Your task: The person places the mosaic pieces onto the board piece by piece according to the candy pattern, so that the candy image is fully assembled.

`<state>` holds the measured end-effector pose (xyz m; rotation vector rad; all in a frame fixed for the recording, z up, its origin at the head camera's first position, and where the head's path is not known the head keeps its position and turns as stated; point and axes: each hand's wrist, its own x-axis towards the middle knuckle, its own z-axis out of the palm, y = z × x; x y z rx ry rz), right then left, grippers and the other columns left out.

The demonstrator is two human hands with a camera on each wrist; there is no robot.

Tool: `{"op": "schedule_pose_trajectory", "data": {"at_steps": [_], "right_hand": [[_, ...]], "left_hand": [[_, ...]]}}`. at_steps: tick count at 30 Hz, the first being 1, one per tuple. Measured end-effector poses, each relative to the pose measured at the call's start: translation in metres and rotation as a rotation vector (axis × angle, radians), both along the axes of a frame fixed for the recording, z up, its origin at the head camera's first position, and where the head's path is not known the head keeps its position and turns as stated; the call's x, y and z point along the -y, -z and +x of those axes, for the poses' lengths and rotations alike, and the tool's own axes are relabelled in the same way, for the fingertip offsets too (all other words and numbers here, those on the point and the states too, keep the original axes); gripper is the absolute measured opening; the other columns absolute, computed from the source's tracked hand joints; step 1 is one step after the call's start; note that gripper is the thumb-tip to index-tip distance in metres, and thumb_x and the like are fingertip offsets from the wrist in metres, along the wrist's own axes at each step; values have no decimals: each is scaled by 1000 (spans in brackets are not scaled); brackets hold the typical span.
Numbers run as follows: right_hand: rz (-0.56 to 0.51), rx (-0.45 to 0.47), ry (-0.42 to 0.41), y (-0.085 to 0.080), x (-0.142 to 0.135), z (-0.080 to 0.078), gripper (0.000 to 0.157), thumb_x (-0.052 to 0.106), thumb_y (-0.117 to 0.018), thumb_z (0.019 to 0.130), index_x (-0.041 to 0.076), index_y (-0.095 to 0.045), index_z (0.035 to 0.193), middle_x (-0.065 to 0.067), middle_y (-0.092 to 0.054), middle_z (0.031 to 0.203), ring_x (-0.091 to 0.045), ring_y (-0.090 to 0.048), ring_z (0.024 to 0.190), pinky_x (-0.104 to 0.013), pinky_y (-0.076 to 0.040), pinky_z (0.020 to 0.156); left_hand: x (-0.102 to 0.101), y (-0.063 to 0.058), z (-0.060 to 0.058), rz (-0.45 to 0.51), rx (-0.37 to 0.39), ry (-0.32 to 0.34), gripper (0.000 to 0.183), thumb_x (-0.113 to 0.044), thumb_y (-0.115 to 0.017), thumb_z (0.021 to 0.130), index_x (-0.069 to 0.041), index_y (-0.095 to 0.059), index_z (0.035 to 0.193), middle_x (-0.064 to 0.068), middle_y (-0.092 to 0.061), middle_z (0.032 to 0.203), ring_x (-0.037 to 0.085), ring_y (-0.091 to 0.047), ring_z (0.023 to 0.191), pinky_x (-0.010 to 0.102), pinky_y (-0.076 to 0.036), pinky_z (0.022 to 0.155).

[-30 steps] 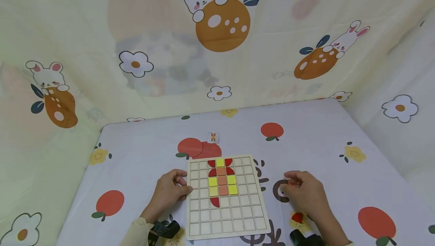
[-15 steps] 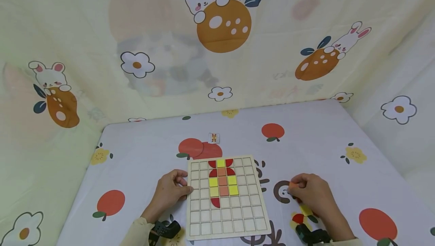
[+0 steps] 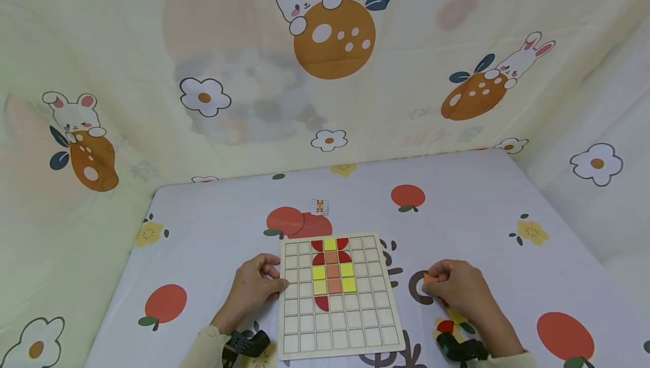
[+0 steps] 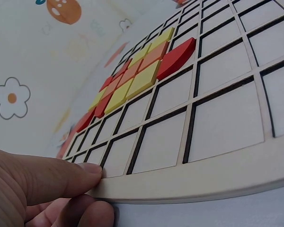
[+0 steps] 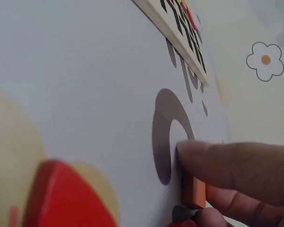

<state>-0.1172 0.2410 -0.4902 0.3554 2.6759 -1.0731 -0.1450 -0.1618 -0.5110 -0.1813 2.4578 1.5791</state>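
Observation:
A pale wooden grid board (image 3: 297, 323) lies on the table, with red rounded tiles (image 3: 321, 303), yellow square tiles (image 3: 348, 284) and orange square tiles (image 3: 334, 285) filling cells in its upper middle. At its left edge my left hand (image 3: 256, 282) grips the rim, the thumb on top in the left wrist view. Right of the board, my right hand (image 3: 461, 286) pinches an orange square tile (image 5: 194, 191) between thumb and fingers, low over the tablecloth. Beneath that hand lie a loose red tile (image 3: 445, 327) and a yellow tile (image 3: 457, 315), partly covered; a dark piece (image 5: 182, 213) shows by the fingertips.
Behind the board lies a small card (image 3: 320, 206) printed with a coloured grid pattern. The white tablecloth (image 3: 218, 221) bears printed fruit and flowers. A patterned curtain (image 3: 244, 131) rises at the table's back and sides.
My right hand shifted slightly right and toward me, then a little back left, and the orange tile now shows more plainly at its fingertips. My left hand and the board stay in place.

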Motion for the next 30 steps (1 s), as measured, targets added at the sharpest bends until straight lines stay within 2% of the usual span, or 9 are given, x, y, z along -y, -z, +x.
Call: {"op": "schedule_pose_trajectory", "data": {"at_steps": [4, 9, 16, 21, 25, 30], "right_hand": [[22, -4, -24, -1, 1, 1, 20, 16, -84, 82, 5, -70, 92, -5, -59, 75, -21, -54, 68, -30, -45, 56], [30, -22, -31, -2, 4, 3, 24, 19, -85, 84, 5, -69, 95, -5, -59, 78, -21, -54, 73, -30, -47, 57], [-19, -37, -43, -1, 6, 3, 21, 15, -83, 86, 6, -74, 103, -4, -59, 74, -20, -55, 62, -31, -47, 50], [-54, -52, -69, -3, 10, 0, 13, 10, -81, 87, 7, -76, 99, -2, -63, 75, -20, -56, 70, -30, -50, 54], [-100, -72, -93, -2, 13, -1, 19, 6, -78, 88, 6, -78, 107, -2, -70, 85, -19, -59, 76, -30, -53, 59], [-83, -93, -132, -1, 16, -3, 31, 5, -79, 84, 4, -78, 115, -3, -72, 94, -17, -62, 80, -32, -53, 66]], "left_hand": [[0, -1, 1, -8, -1, 8, 42, 1, -84, 82, 1, -66, 120, 7, -63, 87, 16, -60, 65, 26, -57, 55], [0, -1, 1, -10, -1, 12, 43, 1, -84, 82, 1, -65, 120, 7, -63, 87, 16, -60, 65, 26, -57, 55], [1, -2, 1, -1, -7, 7, 42, 2, -84, 82, 1, -66, 119, 7, -63, 86, 16, -60, 64, 26, -56, 54], [0, -2, 1, -2, -6, 13, 42, 2, -84, 82, 1, -66, 120, 7, -63, 87, 16, -60, 64, 26, -57, 55], [0, -3, 1, -7, -11, 24, 43, 1, -84, 82, 2, -65, 120, 8, -63, 87, 16, -60, 64, 26, -57, 55], [1, -3, 1, -11, -15, 27, 43, 1, -84, 82, 2, -65, 120, 8, -62, 87, 16, -60, 64, 26, -57, 55]]}}
